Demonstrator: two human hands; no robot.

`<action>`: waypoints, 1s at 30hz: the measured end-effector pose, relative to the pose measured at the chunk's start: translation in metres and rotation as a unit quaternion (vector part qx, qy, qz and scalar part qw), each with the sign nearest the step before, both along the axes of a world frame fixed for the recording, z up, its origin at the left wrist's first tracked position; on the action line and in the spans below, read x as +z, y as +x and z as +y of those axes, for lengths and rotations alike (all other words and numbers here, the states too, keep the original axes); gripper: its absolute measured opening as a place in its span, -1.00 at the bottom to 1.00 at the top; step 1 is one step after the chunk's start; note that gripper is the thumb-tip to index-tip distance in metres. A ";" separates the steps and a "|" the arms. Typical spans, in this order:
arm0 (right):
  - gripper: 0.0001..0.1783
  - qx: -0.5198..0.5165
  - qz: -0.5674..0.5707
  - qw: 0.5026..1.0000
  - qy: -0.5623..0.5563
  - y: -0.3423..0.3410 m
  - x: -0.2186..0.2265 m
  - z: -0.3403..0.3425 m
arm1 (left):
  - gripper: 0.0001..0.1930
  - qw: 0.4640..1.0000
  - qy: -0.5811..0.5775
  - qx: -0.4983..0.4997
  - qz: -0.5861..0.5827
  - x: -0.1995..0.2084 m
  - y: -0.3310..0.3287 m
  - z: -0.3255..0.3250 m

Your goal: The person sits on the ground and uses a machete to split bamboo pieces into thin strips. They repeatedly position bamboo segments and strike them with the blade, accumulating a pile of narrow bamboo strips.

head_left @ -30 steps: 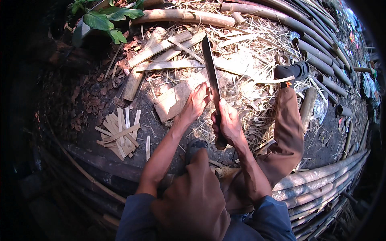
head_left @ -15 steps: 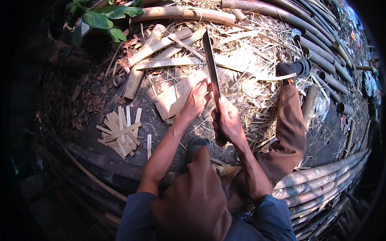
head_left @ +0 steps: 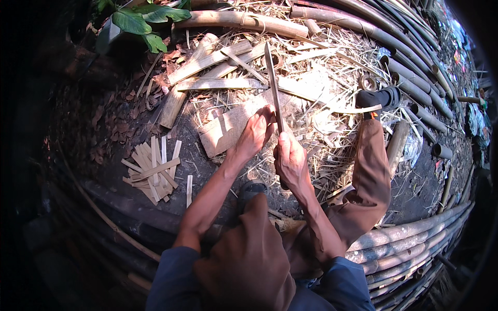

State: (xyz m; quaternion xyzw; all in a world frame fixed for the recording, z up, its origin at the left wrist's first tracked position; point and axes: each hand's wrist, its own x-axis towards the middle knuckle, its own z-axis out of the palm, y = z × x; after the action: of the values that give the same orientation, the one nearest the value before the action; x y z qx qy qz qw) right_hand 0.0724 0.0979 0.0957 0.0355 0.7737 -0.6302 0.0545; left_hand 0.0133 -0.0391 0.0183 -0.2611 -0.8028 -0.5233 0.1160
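My right hand (head_left: 290,159) is wrapped round the handle of a long machete (head_left: 273,83). Its narrow dark blade points away from me and slightly left, seen almost edge-on. Close against the blade's left side, my left hand (head_left: 253,136) has its fingers curled together near the lower half of the blade. Whatever sits in those fingers is too small or hidden to make out. Beneath the hands lies a flat wooden board (head_left: 218,139), partly sunlit. To the left on the dark ground is a loose pile of short split bamboo slats (head_left: 155,171), with a single slat (head_left: 189,191) beside it.
Bamboo pieces (head_left: 207,61) and pale shavings (head_left: 332,135) cover the ground ahead. Long bamboo poles (head_left: 363,23) line the far and right sides; more poles (head_left: 410,230) lie at lower right. Green leaves (head_left: 140,20) hang at far left. My right foot (head_left: 381,97) is stretched out.
The machete has turned a little, its blade now more edge-on, and my right hand has rolled over its handle. My left hand stays close to the blade.
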 end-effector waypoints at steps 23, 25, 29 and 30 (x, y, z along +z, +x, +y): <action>-0.51 0.052 0.014 0.998 -0.027 -0.013 -0.001 0.011 | -0.56 0.983 -0.171 -0.023 0.069 -0.025 -0.001 -0.009; -0.50 0.065 0.021 0.997 -0.038 -0.021 -0.007 0.009 | -0.60 0.991 -0.127 -0.035 0.016 -0.026 -0.009 -0.014; -0.49 0.057 -0.025 0.997 -0.055 -0.012 0.006 0.009 | -0.64 0.994 -0.091 -0.054 -0.008 -0.010 -0.016 -0.006; -0.49 0.052 -0.030 0.997 -0.050 -0.010 0.007 0.010 | -0.62 0.991 -0.102 -0.057 -0.067 0.013 -0.014 -0.002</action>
State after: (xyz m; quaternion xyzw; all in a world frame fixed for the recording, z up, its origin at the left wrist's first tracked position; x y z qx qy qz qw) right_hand 0.0622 0.1077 0.1027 0.0119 0.7398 -0.6633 0.1122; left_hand -0.0002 -0.0406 0.0314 -0.2810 -0.8420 -0.4606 0.0044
